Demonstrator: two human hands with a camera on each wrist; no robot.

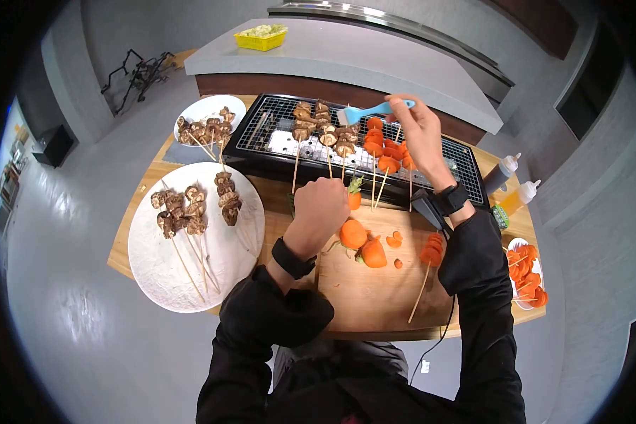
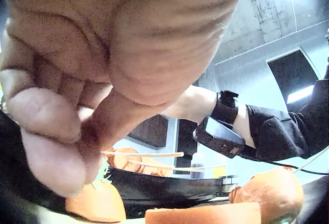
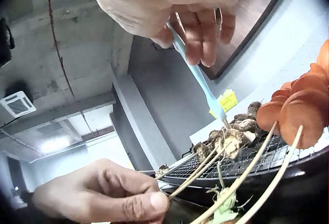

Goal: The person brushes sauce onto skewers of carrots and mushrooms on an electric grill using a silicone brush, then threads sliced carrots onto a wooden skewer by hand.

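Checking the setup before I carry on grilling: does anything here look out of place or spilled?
Mostly tidy. One carrot skewer lies loose on the cutting board, apart from the ones on the grill, and a few stray carrot slices sit scattered beside the cut carrot pieces. Nothing looks spilled or damaged.

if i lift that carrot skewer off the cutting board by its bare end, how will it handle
The carrot skewer probably tips slice-end down, since its slices bunch at one end. The thin stick may flex slightly. It looks light, and the slices seem pierced, so they likely stay on.
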